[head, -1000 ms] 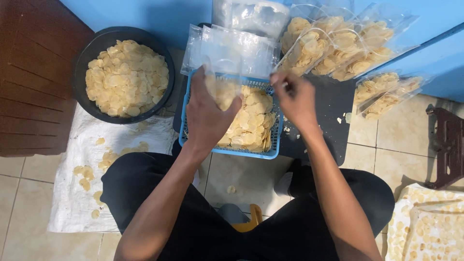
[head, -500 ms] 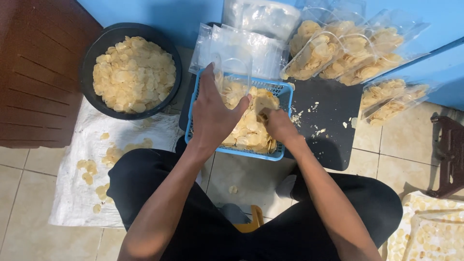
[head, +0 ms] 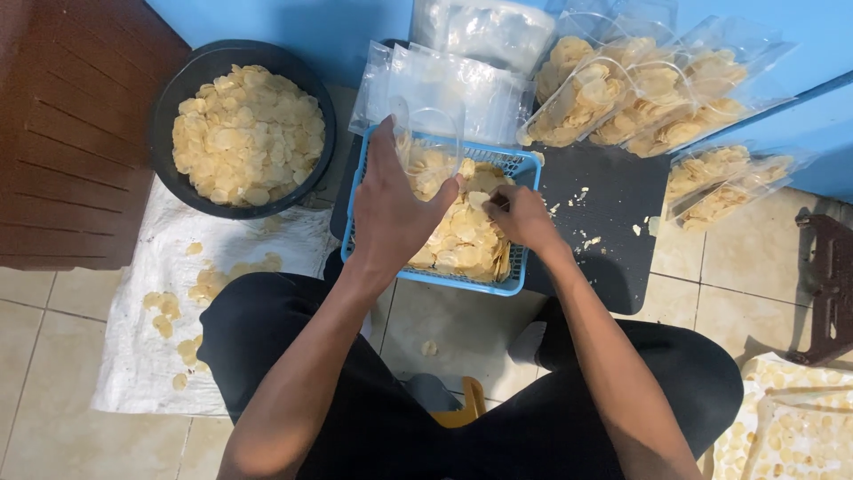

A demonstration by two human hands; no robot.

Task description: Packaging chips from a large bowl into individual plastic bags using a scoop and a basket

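At nine o'clock from our hands we see a white sack cloth (head: 151,356) on the tiled floor with loose chips (head: 169,316) strewn over it. At ten o'clock sits a black bowl (head: 178,84) heaped with pale chips. Our left hand (head: 391,213) is closed around a clear plastic bag (head: 426,147), thumb on one side and fingers on the other, holding it upright with its mouth open over the blue basket (head: 426,277); a few chips already lie in the bag. The basket sits just beyond our knees at twelve o'clock, full of chips. Our right hand (head: 520,216) is down in the basket, fingers pinched on a small bunch of chips just beside the bag. Behind the basket lies a stack of empty clear bags (head: 462,84). At one to two o'clock, filled bags of chips (head: 640,89) lean against the blue wall (head: 800,53), and crumbs dot the black mat (head: 604,231) below.
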